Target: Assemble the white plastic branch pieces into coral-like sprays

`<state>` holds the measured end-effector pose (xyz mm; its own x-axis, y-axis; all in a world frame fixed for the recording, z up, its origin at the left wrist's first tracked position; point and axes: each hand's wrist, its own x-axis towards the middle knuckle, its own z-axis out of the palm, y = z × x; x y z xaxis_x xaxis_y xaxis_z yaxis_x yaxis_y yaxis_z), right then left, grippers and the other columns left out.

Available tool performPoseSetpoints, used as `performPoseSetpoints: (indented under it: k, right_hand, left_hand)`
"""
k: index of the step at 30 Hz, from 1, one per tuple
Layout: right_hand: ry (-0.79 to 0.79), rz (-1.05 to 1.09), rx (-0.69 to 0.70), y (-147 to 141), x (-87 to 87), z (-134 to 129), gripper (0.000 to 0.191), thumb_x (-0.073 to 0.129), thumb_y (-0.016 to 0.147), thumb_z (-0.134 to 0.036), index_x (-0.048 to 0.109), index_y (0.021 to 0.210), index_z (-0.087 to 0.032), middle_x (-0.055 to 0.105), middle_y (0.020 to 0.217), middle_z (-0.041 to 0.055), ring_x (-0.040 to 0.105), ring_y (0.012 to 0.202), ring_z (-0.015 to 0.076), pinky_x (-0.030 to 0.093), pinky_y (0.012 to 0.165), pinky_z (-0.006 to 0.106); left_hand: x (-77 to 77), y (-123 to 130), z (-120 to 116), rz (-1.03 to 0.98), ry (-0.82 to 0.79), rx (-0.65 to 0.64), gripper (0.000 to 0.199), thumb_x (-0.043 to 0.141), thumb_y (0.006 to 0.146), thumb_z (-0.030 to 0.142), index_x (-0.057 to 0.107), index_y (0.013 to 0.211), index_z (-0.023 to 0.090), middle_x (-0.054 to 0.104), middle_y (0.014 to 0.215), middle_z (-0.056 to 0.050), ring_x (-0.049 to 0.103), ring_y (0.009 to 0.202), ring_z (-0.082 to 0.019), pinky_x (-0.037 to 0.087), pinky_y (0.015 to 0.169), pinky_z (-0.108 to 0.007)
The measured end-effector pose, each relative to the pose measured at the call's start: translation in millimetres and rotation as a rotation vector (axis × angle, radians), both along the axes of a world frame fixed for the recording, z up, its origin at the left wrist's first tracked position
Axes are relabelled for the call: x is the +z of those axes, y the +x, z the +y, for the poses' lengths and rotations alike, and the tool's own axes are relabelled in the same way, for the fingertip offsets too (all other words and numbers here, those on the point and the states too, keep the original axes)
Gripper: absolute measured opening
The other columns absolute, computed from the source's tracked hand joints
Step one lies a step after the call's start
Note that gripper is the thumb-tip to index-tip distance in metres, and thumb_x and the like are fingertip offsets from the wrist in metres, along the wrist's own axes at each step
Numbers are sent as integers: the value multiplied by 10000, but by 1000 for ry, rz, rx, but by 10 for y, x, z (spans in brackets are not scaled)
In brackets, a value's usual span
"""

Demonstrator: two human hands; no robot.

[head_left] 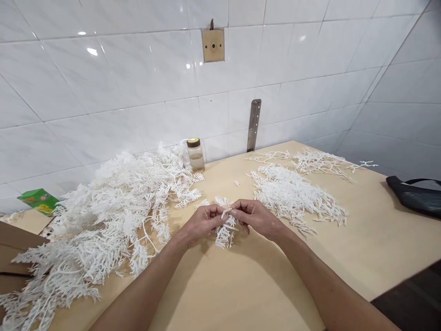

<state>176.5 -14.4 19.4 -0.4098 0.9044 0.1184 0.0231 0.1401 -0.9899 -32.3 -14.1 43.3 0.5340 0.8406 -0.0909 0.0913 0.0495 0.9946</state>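
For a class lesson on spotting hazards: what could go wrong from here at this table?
The thin, branching white sprig, pinched between left hand and right hand, might snap if pulled hard.

The clear, dark-lidded jar stands beside the large, tangled white heap; a tug there could tip it.

The slender, forked white stems lie near the wooden-toned table's far edge, so some could drop off.

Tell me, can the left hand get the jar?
Probably yes: the jar stands on the table beyond the left hand, with only white sprigs and the edge of the big white pile near the way. But that hand is pinching a white piece, so it might have to let go first.
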Motion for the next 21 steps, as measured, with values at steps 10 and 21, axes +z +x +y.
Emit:
performPoseSetpoints:
  k: [10, 21]
  right_hand:
    - [2, -7, -61, -5, -42, 25, 305, 713, 802, -433, 653, 930, -162, 605, 709, -4, 544, 530, 94, 496, 500, 248]
    - [94, -100, -250, -69, -16, 1, 241, 681, 794, -387, 665, 916, -179, 662, 828, 36, 566, 607, 121, 509, 528, 266]
  left_hand:
    - [-29, 81, -26, 91, 104, 278, 427, 715, 721, 544, 629, 712, 126, 506, 583, 22, 403, 521, -77, 310, 496, -208]
    - [-62, 100, -30, 120, 129, 274, 369, 782, 658, 457, 594, 731, 149, 552, 623, 26, 453, 516, -75, 341, 487, -196]
